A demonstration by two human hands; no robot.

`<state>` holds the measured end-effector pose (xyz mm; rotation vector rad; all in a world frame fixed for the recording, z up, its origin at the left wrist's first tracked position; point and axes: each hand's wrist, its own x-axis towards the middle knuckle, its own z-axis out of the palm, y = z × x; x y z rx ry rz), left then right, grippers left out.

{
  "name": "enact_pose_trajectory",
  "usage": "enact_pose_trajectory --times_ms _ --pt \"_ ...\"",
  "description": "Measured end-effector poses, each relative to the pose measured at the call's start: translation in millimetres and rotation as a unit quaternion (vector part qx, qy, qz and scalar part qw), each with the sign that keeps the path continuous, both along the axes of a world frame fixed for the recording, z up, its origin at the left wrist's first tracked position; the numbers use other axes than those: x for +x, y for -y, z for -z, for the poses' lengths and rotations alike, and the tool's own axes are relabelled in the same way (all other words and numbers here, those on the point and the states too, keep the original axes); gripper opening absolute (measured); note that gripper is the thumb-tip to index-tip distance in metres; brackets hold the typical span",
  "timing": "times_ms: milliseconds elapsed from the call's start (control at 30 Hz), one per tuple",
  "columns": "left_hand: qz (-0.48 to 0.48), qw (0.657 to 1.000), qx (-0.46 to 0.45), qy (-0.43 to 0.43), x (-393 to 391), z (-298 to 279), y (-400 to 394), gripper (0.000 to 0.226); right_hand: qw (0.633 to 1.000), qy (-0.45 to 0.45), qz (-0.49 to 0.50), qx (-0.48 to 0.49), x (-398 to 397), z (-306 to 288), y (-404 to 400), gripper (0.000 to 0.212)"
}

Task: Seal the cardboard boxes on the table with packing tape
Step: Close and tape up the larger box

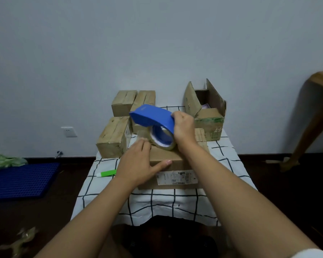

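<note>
While my left hand [138, 164] lies flat with straight fingers on the near cardboard box [168, 164], my right hand [183, 125] curls tight round the blue tape dispenser [153, 118], its tape roll [162, 138] touching the box top; beyond my grip stand three closed boxes [116, 136] and an open box [207, 112] on the checked table [175, 203]

Pale grey wall [157, 43] with socket [69, 131], dark floor [287, 183], blue mat [21, 180], wooden furniture leg [313, 116]
</note>
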<state>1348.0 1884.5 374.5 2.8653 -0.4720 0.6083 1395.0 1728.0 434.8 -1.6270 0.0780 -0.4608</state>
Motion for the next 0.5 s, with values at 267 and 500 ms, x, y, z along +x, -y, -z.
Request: enact_pose_trajectory --times_ms 267,500 --pt "0.0 1.0 -0.004 0.006 2.4 0.5 1.8 0.089 0.994 0.01 0.099 0.039 -18.7 -8.3 82.3 0.038" --pt "-0.003 0.998 -0.055 -0.022 -3.7 1.5 0.5 0.096 1.0 -0.005 0.025 0.005 -2.1 -3.7 3.0 0.032"
